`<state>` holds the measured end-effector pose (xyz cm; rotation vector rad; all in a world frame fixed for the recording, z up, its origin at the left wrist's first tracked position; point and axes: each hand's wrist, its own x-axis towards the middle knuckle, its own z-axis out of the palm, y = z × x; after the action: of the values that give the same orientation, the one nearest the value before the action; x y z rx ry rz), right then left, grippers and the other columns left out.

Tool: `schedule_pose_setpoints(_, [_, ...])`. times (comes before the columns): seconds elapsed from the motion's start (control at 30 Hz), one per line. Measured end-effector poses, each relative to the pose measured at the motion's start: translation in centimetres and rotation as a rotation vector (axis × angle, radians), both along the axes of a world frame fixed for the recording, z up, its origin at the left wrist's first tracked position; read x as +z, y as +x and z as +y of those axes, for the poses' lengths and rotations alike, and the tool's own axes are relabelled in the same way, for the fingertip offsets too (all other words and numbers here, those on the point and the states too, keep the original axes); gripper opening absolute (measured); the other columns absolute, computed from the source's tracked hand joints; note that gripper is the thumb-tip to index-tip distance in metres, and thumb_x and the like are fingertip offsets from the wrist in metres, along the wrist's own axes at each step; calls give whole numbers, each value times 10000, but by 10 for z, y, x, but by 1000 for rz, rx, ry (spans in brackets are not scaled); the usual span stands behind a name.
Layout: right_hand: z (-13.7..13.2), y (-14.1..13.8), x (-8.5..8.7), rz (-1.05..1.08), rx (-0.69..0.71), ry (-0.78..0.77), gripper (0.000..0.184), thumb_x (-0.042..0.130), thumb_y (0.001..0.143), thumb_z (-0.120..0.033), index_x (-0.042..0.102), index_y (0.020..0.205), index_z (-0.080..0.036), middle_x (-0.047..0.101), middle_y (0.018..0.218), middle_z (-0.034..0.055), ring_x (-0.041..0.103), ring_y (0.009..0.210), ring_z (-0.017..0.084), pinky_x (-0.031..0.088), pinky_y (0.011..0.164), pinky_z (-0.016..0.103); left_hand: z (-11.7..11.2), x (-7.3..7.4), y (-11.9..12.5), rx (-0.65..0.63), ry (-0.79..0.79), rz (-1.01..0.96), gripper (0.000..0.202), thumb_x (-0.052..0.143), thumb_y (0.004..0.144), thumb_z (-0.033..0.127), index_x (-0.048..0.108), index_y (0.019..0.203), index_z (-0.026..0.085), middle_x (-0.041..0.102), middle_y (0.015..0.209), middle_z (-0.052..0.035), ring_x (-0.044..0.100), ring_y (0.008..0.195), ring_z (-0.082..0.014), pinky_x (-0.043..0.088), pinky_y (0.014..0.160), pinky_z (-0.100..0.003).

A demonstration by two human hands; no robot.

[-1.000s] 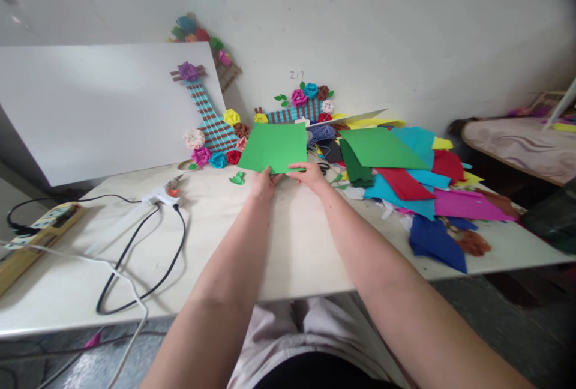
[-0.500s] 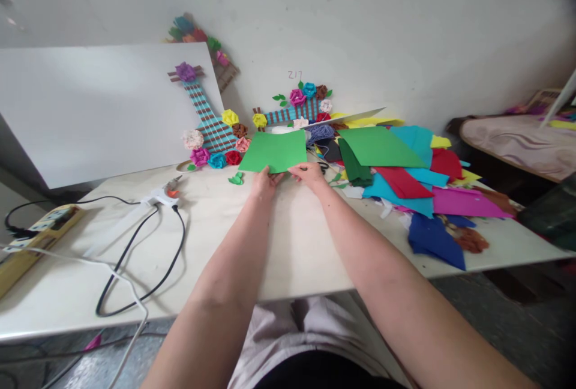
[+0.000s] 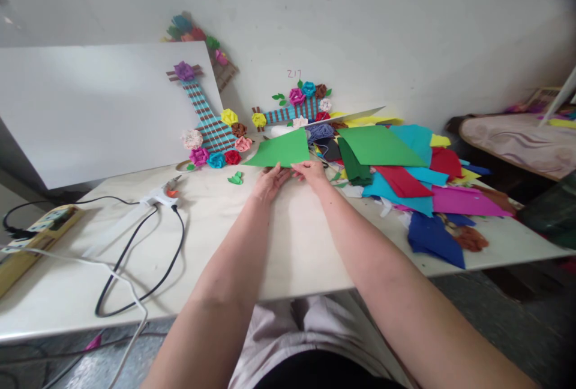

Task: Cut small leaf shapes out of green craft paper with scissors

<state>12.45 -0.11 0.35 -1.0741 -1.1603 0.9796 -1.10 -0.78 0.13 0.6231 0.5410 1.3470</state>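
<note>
A sheet of green paper [image 3: 284, 149] is held by its near edge, above the middle of the table. My left hand [image 3: 270, 181] grips that edge with the fingers partly under the sheet. My right hand [image 3: 310, 171] pinches the same edge near its right corner. The sheet's left side bends down towards the table. Small green paper leaves [image 3: 235, 178] lie to the left of my hands. Behind the sheet, a striped blue and brown guitar shape with paper flowers [image 3: 288, 113] leans against the wall.
Coloured paper sheets [image 3: 400, 185] are heaped on the right. A glue gun [image 3: 161, 195] with a black cord rests at the left, near a power strip [image 3: 40, 236]. A white board [image 3: 108, 110] and another flowered guitar [image 3: 207, 116] lean at the back left.
The green sheet has tilted and curved, its left side drooping. My left hand has slid slightly right along the near edge, closer to my right hand.
</note>
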Motion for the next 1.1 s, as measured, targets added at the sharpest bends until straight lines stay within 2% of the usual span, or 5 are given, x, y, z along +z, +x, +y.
schedule_pose_setpoints(0.2, [-4, -3, 3, 34, 36, -55, 152, 717, 676, -187, 617, 587, -114, 669, 583, 42, 574, 425, 80, 386, 336, 145, 1, 2, 4, 62, -42, -4, 24, 576, 789, 84, 553, 794, 89, 650, 698, -78, 665, 716, -165, 527, 817, -333])
schedule_pose_setpoints(0.47, [-5, -5, 6, 36, 48, -117, 148, 675, 726, -132, 596, 604, -107, 676, 592, 48, 577, 406, 75, 385, 320, 139, 2, 3, 7, 121, -84, 50, 66, 509, 815, 57, 542, 792, 110, 640, 640, -50, 661, 676, -157, 516, 837, -354])
schedule_pose_setpoints(0.8, [-12, -6, 11, 25, 60, -127, 176, 693, 720, -152, 583, 589, -110, 670, 556, 55, 572, 389, 80, 405, 323, 141, 0, 8, 9, 156, -174, 26, 97, 527, 790, 22, 517, 762, 114, 616, 637, -43, 640, 603, -136, 546, 738, -294])
schedule_pose_setpoints(0.97, [-12, -8, 11, 27, 74, -132, 177, 710, 709, -184, 582, 609, -115, 663, 534, 50, 579, 394, 90, 400, 312, 137, 2, 10, 9, 225, -279, 34, 165, 540, 762, -17, 504, 783, 142, 557, 599, 6, 619, 585, -115, 545, 711, -256])
schedule_pose_setpoints(1.1, [-10, -5, 9, 62, 103, -135, 205, 709, 725, -236, 552, 644, -131, 657, 531, 37, 586, 398, 98, 409, 316, 145, 3, 11, 10, 266, -309, 32, 187, 534, 760, -32, 484, 750, 148, 553, 633, 2, 613, 605, -109, 539, 708, -247])
